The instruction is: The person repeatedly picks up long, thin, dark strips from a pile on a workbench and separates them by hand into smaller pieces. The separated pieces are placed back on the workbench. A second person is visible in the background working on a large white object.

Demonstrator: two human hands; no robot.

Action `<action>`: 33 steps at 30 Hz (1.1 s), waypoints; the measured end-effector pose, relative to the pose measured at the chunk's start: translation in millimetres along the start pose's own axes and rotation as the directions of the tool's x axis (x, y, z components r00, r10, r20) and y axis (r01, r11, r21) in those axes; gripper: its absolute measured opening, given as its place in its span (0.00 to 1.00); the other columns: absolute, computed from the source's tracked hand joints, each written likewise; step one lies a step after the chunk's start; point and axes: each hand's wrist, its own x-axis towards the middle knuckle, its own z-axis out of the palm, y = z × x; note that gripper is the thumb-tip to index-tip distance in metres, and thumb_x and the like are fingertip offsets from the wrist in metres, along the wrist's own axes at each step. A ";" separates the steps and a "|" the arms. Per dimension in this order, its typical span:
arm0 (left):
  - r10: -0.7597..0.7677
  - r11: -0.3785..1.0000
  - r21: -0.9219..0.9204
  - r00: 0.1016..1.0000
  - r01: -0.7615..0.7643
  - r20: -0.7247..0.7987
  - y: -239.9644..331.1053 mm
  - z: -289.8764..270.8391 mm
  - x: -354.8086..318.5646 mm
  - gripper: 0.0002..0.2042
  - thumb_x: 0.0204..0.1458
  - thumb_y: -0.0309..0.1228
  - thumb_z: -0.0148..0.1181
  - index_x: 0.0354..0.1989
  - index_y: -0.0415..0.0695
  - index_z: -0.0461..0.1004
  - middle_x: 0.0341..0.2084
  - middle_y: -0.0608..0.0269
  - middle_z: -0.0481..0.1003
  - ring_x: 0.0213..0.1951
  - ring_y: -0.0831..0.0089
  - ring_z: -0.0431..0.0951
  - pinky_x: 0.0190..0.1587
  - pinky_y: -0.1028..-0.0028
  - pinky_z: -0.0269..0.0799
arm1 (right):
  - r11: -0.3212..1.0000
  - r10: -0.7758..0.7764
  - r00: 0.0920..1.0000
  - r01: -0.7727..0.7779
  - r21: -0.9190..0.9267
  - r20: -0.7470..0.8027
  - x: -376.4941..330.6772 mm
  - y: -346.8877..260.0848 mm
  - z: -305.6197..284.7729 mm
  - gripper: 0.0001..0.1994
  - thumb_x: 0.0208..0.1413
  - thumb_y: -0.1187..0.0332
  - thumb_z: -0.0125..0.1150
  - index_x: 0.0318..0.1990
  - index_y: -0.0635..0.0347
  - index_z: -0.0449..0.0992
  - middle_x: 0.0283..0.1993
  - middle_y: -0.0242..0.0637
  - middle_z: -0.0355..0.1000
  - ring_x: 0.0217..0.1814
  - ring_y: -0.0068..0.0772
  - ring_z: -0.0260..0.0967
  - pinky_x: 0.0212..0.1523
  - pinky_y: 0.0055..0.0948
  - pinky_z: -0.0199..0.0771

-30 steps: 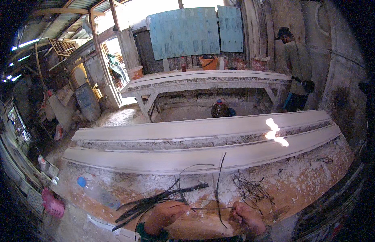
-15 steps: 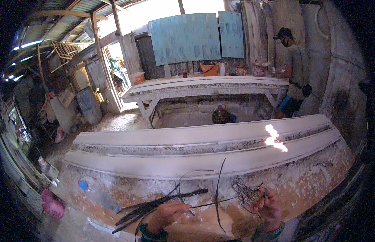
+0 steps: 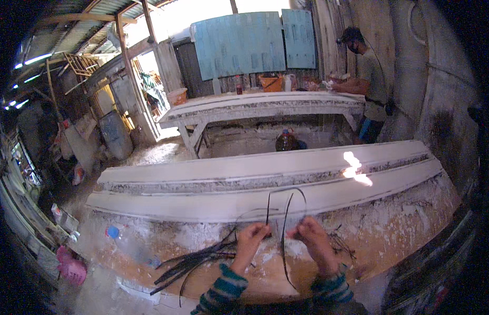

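Black wire loop (image 3: 286,210) pinched between both hands — left (image 3: 249,244), right (image 3: 314,242) — fingers closed, above plaster-crusted bench (image 3: 412,220)

Not much packaging here: a clear plastic bottle with blue cap (image 3: 130,242) lower left, an orange bucket (image 3: 270,82) top centre.

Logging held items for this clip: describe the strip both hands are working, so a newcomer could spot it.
Start at the long white moulded slab across the worktable. Just below its near edge, the left hand and right hand pinch a thin dark strip. Unlike the bundle of strips lying flat, it arches up in a loop.
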 end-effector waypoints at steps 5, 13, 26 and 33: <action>-0.193 0.928 -0.334 0.980 0.166 -0.050 -22.9 21.4 4.9 0.10 0.49 0.33 0.57 0.34 0.40 0.75 0.22 0.73 0.70 0.25 0.83 0.65 0.29 0.82 0.60 | 0.982 -0.017 0.997 0.002 -0.189 -0.079 35.8 63.8 -2.3 0.07 0.50 0.66 0.57 0.29 0.55 0.66 0.28 0.28 0.68 0.34 0.22 0.65 0.38 0.23 0.64; -0.283 0.841 -0.434 0.946 0.323 0.156 -35.3 18.8 -0.1 0.10 0.49 0.36 0.56 0.35 0.44 0.73 0.28 0.71 0.69 0.31 0.80 0.66 0.29 0.81 0.64 | 0.963 -0.042 0.999 0.033 -0.268 -0.027 32.9 75.6 -10.5 0.04 0.48 0.71 0.58 0.26 0.60 0.71 0.30 0.29 0.70 0.33 0.19 0.64 0.37 0.20 0.63; -0.056 0.955 -0.281 0.989 0.093 0.139 -56.7 21.9 3.1 0.11 0.50 0.31 0.55 0.39 0.38 0.73 0.29 0.67 0.74 0.29 0.81 0.72 0.31 0.81 0.68 | 0.940 -0.163 0.986 0.143 -0.311 -0.039 26.5 79.7 -2.6 0.05 0.47 0.71 0.60 0.29 0.62 0.71 0.28 0.27 0.69 0.30 0.17 0.63 0.34 0.18 0.63; -0.108 0.952 -0.269 0.981 0.149 0.159 -55.2 18.9 4.9 0.11 0.49 0.30 0.56 0.38 0.37 0.73 0.28 0.66 0.74 0.27 0.81 0.72 0.30 0.82 0.69 | 0.966 -0.140 0.989 0.125 -0.228 -0.051 20.4 82.5 2.0 0.04 0.47 0.72 0.60 0.29 0.61 0.71 0.28 0.27 0.69 0.30 0.17 0.63 0.34 0.17 0.63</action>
